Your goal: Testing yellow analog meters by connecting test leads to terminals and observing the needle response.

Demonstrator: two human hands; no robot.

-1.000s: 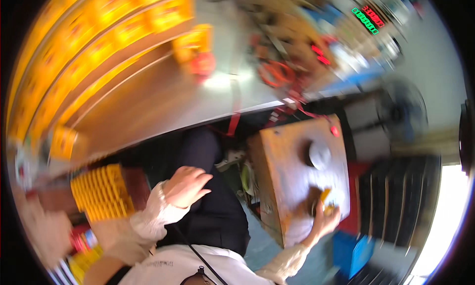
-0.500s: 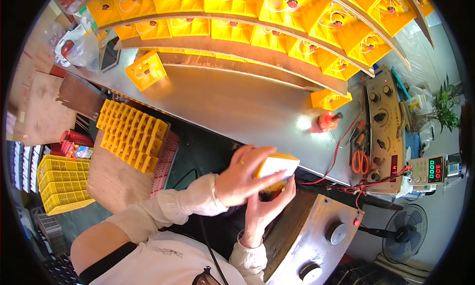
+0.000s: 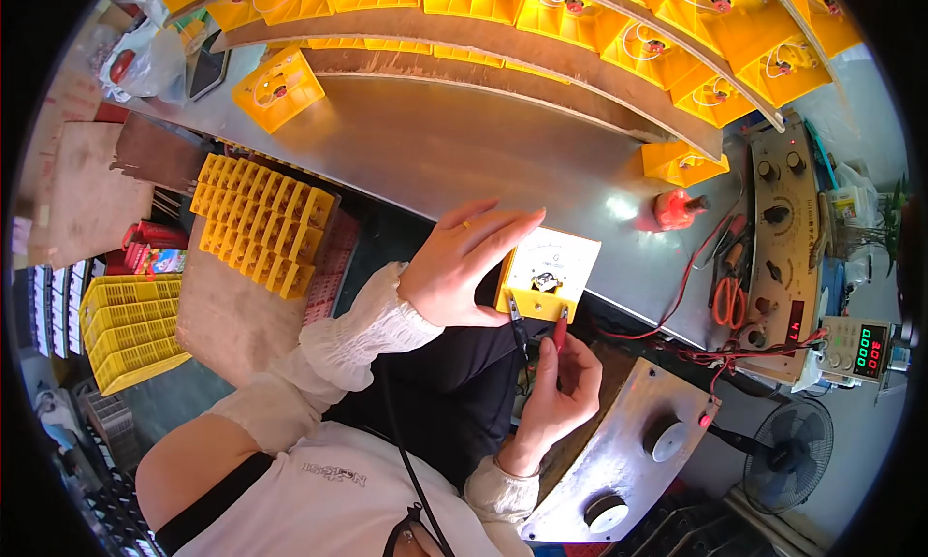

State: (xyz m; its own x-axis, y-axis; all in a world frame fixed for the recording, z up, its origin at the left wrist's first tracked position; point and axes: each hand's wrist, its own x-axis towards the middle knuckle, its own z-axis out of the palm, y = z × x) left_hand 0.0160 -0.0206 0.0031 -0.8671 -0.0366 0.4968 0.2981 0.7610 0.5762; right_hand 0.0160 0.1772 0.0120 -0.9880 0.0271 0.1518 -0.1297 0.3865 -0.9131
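My left hand (image 3: 454, 267) grips a yellow panel meter (image 3: 548, 262) with a white dial and needle, its face turned up. A black clip lead (image 3: 518, 320) is attached at the meter's lower left terminal. Below the meter, my right hand (image 3: 556, 393) has its fingers closed on a red clip (image 3: 561, 330) at the lower right terminal. Further right sits a metal-topped box (image 3: 628, 460) with two dark round knobs.
Shelves of yellow meter housings (image 3: 570, 1) cross the top. The steel bench (image 3: 454, 156) carries a red bottle (image 3: 674, 209), scissors (image 3: 729, 301), an instrument panel (image 3: 783, 228) and power supply (image 3: 851, 346). Stacked yellow trays (image 3: 256, 219) lie left, a fan (image 3: 788, 455) right.
My right hand has left the box top, joined the left at the yellow meter, then dropped to its lower edge. The meter now faces up, with clips visible at its terminals.
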